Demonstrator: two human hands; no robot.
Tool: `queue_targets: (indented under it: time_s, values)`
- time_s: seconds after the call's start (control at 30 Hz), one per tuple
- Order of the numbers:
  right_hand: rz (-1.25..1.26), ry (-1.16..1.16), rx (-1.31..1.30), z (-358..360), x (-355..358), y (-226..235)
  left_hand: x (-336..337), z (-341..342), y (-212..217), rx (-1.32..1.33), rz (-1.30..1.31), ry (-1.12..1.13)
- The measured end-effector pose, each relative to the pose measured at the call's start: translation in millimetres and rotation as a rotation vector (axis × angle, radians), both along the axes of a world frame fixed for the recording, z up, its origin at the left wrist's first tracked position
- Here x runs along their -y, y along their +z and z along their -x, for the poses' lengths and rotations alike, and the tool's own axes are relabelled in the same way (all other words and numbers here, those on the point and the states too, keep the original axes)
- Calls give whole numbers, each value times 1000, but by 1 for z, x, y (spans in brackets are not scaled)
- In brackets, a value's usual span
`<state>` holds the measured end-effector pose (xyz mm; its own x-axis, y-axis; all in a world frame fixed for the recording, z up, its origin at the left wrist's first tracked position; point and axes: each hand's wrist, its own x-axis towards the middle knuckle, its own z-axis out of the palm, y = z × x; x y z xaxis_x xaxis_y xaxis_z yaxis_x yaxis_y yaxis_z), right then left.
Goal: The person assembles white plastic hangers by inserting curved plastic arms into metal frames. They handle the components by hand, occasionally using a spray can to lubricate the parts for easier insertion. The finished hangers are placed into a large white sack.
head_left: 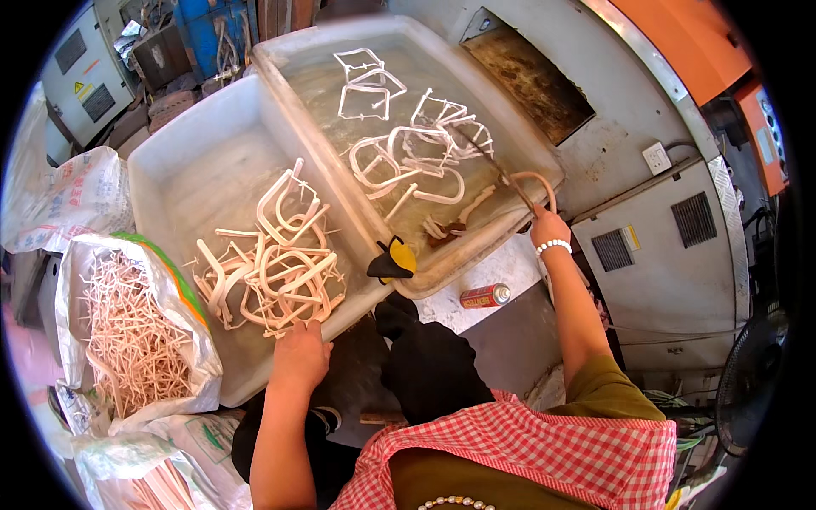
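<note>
My left hand [303, 353] is at the front rim of the left tub [191, 153], its fingers curled at the near edge of a heap of pale pink bent plastic pieces [285, 255]. What its fingertips close on is hidden. My right hand [550, 229] is closed round a thin dark rod [510, 176] that slants over the right tub [276, 59]. The rod's far end reaches whitish loop-shaped plastic pieces [429, 140] lying in shallow water. A curved pinkish piece [542, 178] rises beside my right hand; whether I hold it is unclear.
A yellow-and-black object [396, 258] sits where the tubs meet. A red spray can [485, 296] lies on a white surface in front. At left stands a sack [136, 331] full of thin pink scraps. A grey machine [654, 229] borders the right side, with a black fan [748, 378] nearby.
</note>
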<state>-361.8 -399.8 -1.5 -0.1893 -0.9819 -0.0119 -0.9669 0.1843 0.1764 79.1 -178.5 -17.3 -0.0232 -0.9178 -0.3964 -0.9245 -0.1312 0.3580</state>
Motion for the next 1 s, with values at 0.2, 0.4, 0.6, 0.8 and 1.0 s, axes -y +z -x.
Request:
queue_targets:
  time_s: [0.2, 0.4, 0.6, 0.8, 1.0]
  values:
    - [85, 202, 82, -65, 36, 13, 4, -2, -7, 41, 12, -12]
    - [24, 266, 85, -137, 143, -35, 13, -4, -18, 23, 33, -12]
    - [21, 193, 255, -183, 260, -148, 19, -9, -17, 40, -27, 2]
    - [61, -5, 868, -225, 311, -220, 23, -11, -22, 25, -188, -10]
    - [304, -19, 1308, -212, 312, -244, 27, -10, -25, 7, -103, -19]
